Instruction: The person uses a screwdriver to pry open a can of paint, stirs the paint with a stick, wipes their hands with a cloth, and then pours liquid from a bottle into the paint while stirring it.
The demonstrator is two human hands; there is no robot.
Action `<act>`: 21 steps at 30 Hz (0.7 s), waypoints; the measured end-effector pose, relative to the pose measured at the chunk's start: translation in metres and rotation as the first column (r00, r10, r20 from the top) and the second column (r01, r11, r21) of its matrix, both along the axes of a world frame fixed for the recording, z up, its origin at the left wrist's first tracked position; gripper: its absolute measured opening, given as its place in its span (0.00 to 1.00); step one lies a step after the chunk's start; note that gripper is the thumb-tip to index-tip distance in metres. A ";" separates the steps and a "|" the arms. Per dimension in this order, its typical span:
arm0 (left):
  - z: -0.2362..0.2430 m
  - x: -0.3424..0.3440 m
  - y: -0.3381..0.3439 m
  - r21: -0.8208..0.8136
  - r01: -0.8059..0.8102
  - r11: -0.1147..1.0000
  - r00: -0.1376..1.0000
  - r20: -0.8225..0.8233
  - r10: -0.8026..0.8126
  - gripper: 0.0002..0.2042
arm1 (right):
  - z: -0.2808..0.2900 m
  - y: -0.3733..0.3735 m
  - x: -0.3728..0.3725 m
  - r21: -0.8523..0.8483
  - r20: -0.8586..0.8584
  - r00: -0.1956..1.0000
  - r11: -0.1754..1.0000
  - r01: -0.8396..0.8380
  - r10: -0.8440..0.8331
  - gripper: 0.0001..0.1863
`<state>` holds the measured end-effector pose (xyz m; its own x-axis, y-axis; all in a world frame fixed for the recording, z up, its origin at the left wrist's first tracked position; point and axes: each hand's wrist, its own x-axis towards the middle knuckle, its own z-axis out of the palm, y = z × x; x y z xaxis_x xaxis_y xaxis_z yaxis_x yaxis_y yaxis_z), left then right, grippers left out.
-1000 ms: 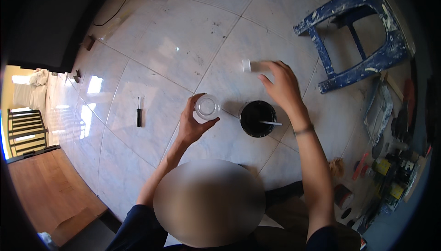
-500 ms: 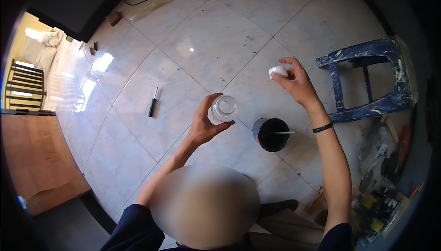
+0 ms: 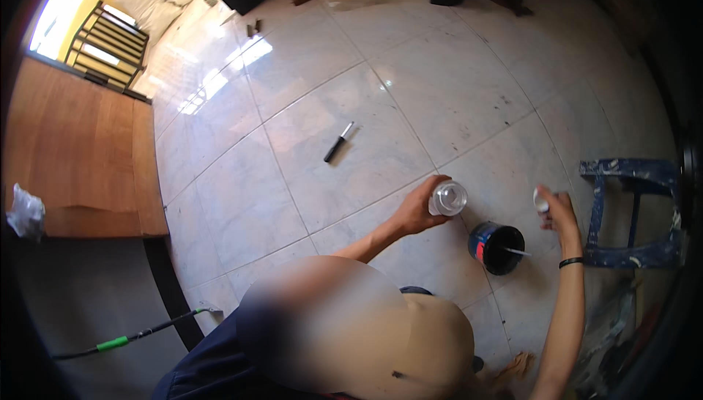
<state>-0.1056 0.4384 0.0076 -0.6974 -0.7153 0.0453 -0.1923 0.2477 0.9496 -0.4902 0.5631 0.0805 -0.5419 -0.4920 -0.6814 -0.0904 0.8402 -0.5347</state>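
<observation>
Shifted since the earlier frame: your right hand (image 3: 560, 217), white cap (image 3: 541, 201) in its fingers, now closer to the open dark tub (image 3: 479, 249). Nearest: said tub, pale stick (image 3: 518, 252) inside, on tiled floor (image 3: 351, 206). Next: clear jar (image 3: 448, 198), grasped in your left hand (image 3: 421, 208). Far right: paint-splashed blue stool (image 3: 633, 258). Farthest: black-handled screwdriver (image 3: 335, 149), lying on the floor.

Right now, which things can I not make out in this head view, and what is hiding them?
All in the head view:
- Contents of the dark can: its inside is too dark to tell.
- Lower end of the white stick: hidden inside the can.
- Left side of the clear jar: partly covered by the left hand.
- Part of the white cap: covered by the right hand.
- Clutter at lower right: dim and blurred.
</observation>
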 end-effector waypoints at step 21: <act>-0.024 0.055 0.004 -0.046 0.028 0.999 0.991 0.133 -0.021 0.59 | 0.159 0.020 0.041 0.258 -0.602 0.401 0.644 -0.721 0.690 0.32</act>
